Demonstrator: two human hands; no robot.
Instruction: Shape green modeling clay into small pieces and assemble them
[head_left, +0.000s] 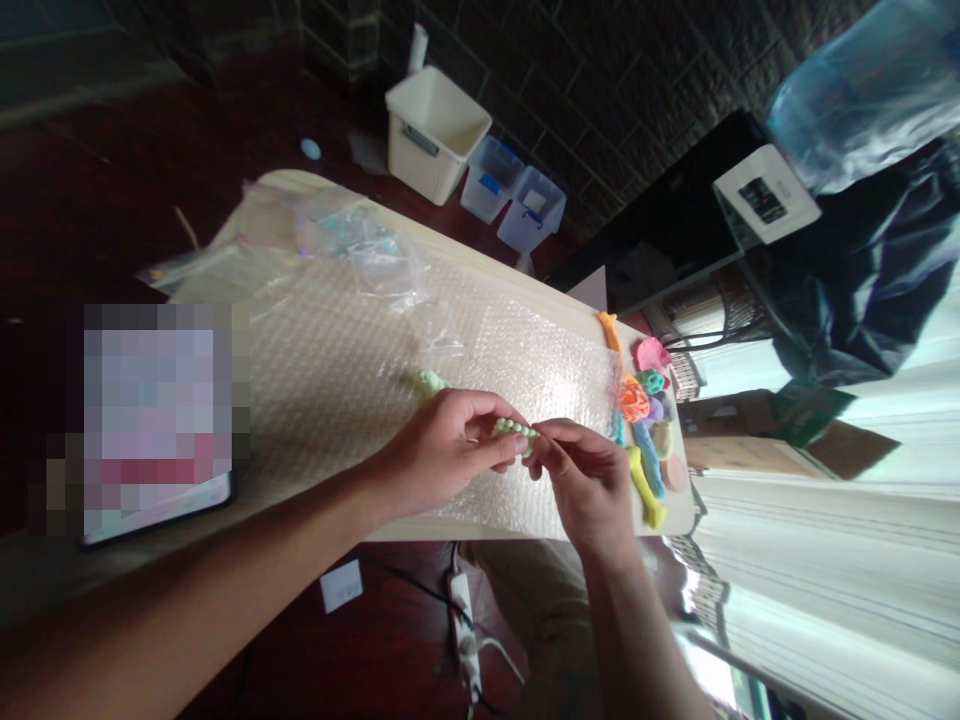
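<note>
Both hands meet over a sheet of bubble wrap (360, 370) on a pale table (420, 528). My left hand (442, 445) is closed in a pinch on one end of a small pale green bumpy clay piece (514, 428). My right hand (585, 480) pinches the other end with fingertips pressed together. A second pale green lump (429, 381) lies on the bubble wrap just beyond my left hand.
Colourful clay tools and moulds (643, 420) lie along the table's right end. Clear plastic bags (352, 250) sit at the far end. A tablet (161, 505) rests at the left. A white bin (435, 130) and clear boxes (517, 195) stand on the floor.
</note>
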